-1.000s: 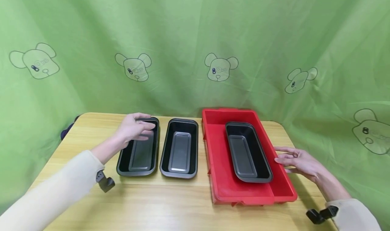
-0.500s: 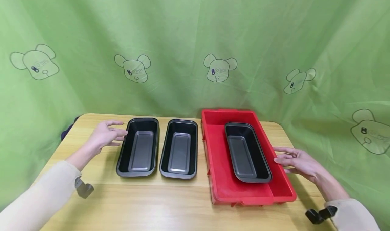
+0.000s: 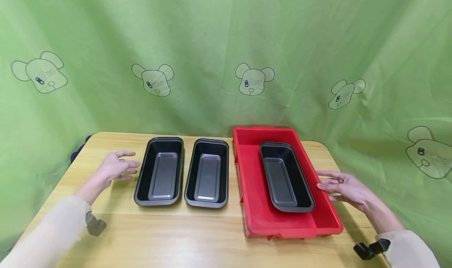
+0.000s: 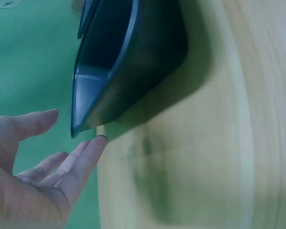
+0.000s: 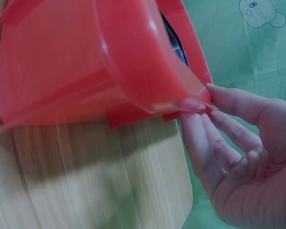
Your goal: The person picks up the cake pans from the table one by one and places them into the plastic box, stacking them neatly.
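My left hand (image 3: 114, 166) hovers over the table, left of the left loaf pan (image 3: 139, 187), with fingers spread and nothing in them. In the left wrist view its fingertips (image 4: 99, 142) stand just apart from the dark loaf pan (image 4: 133, 71). A second loaf pan (image 3: 208, 177) lies beside the first. Within the red tray (image 3: 252, 181) sits a third loaf pan (image 3: 282, 181), slightly slanted. At the tray's right edge, my right hand (image 3: 349, 189) holds the rim between thumb and fingers, as the right wrist view shows at the red tray (image 5: 133, 62).
All this stands on a light wooden table (image 3: 183, 240). A green curtain (image 3: 205, 36) with bear-head prints hangs behind and around it. A dark object (image 3: 75, 154) shows beyond the table's left edge. Black wrist cameras sit on both cuffs.
My left hand has moved left and towards me, from above the left loaf pan to the table beside it. The right hand, tray and pans have stayed in place.
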Motion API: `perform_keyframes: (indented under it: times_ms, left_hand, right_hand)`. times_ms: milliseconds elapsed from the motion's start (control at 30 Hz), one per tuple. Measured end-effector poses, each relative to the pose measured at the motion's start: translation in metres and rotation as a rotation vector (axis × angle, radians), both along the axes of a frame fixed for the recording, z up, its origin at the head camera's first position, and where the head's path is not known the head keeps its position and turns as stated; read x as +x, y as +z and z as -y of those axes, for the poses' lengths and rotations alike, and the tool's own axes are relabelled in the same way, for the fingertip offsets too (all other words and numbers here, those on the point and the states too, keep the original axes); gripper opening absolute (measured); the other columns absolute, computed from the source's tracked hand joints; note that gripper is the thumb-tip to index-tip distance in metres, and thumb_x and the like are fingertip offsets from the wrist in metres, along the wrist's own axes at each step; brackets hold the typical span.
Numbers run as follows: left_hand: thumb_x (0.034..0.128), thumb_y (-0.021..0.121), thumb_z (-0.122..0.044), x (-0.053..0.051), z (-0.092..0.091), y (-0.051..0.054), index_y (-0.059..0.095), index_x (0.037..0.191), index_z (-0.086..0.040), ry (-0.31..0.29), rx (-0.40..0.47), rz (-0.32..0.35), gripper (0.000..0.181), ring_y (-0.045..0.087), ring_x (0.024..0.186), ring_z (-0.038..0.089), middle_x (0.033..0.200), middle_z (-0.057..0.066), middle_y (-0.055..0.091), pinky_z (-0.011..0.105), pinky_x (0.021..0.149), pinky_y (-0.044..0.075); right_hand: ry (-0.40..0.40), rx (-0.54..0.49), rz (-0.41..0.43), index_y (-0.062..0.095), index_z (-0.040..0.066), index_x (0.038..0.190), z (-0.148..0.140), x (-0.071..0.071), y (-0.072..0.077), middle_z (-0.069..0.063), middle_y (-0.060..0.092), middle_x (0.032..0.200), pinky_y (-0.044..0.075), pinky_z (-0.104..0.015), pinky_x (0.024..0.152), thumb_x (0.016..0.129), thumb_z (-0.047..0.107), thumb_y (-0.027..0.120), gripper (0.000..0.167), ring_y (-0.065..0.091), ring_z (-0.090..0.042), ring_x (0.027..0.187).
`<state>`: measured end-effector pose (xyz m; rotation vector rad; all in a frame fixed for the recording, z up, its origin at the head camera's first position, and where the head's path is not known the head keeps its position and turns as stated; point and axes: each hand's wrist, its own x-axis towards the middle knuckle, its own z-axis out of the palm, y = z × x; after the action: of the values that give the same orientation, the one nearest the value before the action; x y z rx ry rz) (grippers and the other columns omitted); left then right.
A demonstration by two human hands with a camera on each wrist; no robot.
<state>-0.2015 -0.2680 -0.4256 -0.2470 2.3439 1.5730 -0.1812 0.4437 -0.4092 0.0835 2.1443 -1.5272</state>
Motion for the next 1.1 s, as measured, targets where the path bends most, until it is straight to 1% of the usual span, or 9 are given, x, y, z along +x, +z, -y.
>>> perform_keyframes:
  times_ms: [67,167,233,333,567,767,800,933,1100]
  left_hand:
    - [0.0998,0.07,-0.012,0.0,-0.001,-0.005,0.028,0.161,0.008,0.007,0.014,0.011,0.077,0.077,0.112,0.031,0.142,0.029,0.064,0.043,0.094,0.067]
    - [0.099,0.071,-0.014,-0.001,-0.003,-0.012,0.029,0.161,0.008,0.017,0.029,0.026,0.078,0.078,0.104,0.025,0.137,0.026,0.068,0.045,0.094,0.067]
    - [0.0984,0.073,-0.015,-0.001,-0.005,-0.015,0.03,0.161,0.007,0.029,0.039,0.039,0.079,0.077,0.1,0.02,0.134,0.025,0.07,0.045,0.093,0.067]
    - [0.0987,0.073,-0.017,0.0,-0.007,-0.019,0.03,0.16,0.007,0.027,0.041,0.048,0.08,0.077,0.1,0.019,0.133,0.026,0.071,0.045,0.091,0.068]
    - [0.0993,0.072,-0.02,-0.001,-0.012,-0.028,0.032,0.16,0.005,0.041,0.052,0.058,0.077,0.077,0.094,0.016,0.122,0.023,0.077,0.041,0.084,0.069]
    - [0.0989,0.072,-0.017,-0.002,-0.014,-0.034,0.032,0.16,0.005,0.041,0.079,0.06,0.076,0.077,0.085,0.013,0.103,0.012,0.082,0.038,0.079,0.07]
    - [0.0989,0.072,-0.017,-0.003,-0.014,-0.035,0.033,0.16,0.005,0.042,0.083,0.062,0.076,0.077,0.083,0.012,0.101,0.01,0.082,0.038,0.078,0.07]
    - [0.0988,0.071,-0.014,-0.003,-0.015,-0.037,0.033,0.16,0.004,0.041,0.094,0.065,0.074,0.077,0.082,0.012,0.099,0.009,0.082,0.036,0.076,0.07]
    - [0.0987,0.068,-0.011,-0.003,-0.017,-0.035,0.035,0.158,0.005,0.036,0.096,0.06,0.07,0.076,0.081,0.012,0.092,0.006,0.081,0.037,0.077,0.07]
  right_hand:
    - [0.005,-0.008,-0.001,0.067,0.044,0.125,-0.001,0.0,-0.001,0.011,0.082,0.109,0.068,-0.03,0.082,0.105,0.016,0.064,0.035,0.077,-0.009,0.099]
    - [0.009,-0.016,-0.002,0.067,0.045,0.123,-0.001,-0.001,-0.002,0.011,0.082,0.108,0.068,-0.03,0.081,0.105,0.015,0.064,0.035,0.077,-0.009,0.099]
    - [0.01,-0.02,-0.002,0.067,0.046,0.122,-0.001,-0.001,-0.002,0.011,0.082,0.108,0.068,-0.03,0.081,0.105,0.015,0.063,0.036,0.077,-0.009,0.099]
    - [0.01,-0.021,-0.002,0.067,0.046,0.123,-0.001,-0.001,-0.002,0.011,0.082,0.108,0.068,-0.03,0.081,0.105,0.014,0.063,0.036,0.077,-0.008,0.099]
    - [-0.005,-0.012,0.0,0.064,0.036,0.135,-0.001,-0.001,-0.002,0.011,0.081,0.11,0.068,-0.031,0.084,0.105,0.015,0.064,0.037,0.077,-0.009,0.1]
    - [-0.01,-0.012,0.004,0.064,0.036,0.135,0.0,0.001,-0.001,0.011,0.081,0.111,0.068,-0.031,0.085,0.104,0.015,0.065,0.037,0.077,-0.01,0.1]
    - [-0.009,-0.012,0.001,0.063,0.034,0.137,0.0,0.001,0.0,0.011,0.081,0.111,0.068,-0.031,0.085,0.104,0.016,0.065,0.038,0.077,-0.01,0.1]
    - [-0.015,-0.006,0.004,0.064,0.036,0.136,0.001,0.002,0.001,0.011,0.081,0.111,0.068,-0.031,0.086,0.104,0.016,0.065,0.037,0.077,-0.01,0.101]
    - [-0.02,-0.002,0.003,0.063,0.033,0.139,0.001,0.003,0.002,0.011,0.081,0.111,0.068,-0.031,0.086,0.104,0.017,0.066,0.039,0.078,-0.01,0.101]
